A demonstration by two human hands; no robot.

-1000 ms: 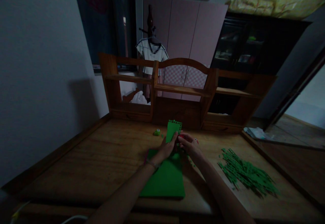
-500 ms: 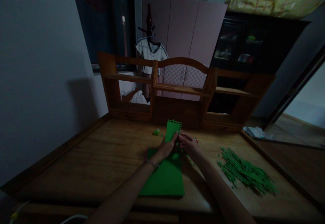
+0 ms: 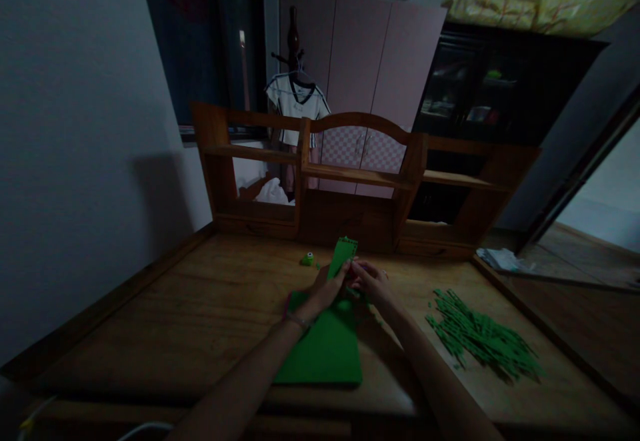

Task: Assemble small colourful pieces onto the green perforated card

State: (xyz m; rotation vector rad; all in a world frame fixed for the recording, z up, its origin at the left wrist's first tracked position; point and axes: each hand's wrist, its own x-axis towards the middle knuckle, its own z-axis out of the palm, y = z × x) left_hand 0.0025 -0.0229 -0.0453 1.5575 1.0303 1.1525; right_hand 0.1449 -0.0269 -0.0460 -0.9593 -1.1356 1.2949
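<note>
My left hand point(image 3: 330, 287) grips a green sheet point(image 3: 344, 251) with small notches along its top and right edges. The sheet stands up from the hand, turned partly edge-on. At the sheet's right edge, my right hand point(image 3: 369, 279) is closed in a pinch; a small reddish thing shows between its fingers, too small and dark to make out. Beneath my hands a larger green sheet or stack point(image 3: 325, 354) lies on the wooden desk. Small green bits are scattered by my right hand.
A heap of thin green strips point(image 3: 483, 337) lies on the desk at the right. A small green object with an eye point(image 3: 308, 259) sits beyond my left hand. A wooden shelf point(image 3: 357, 175) runs along the desk's back edge.
The green sheet in my left hand has turned and looks narrower. My right hand has shifted slightly left, and the red thing beside it now shows between the fingers.
</note>
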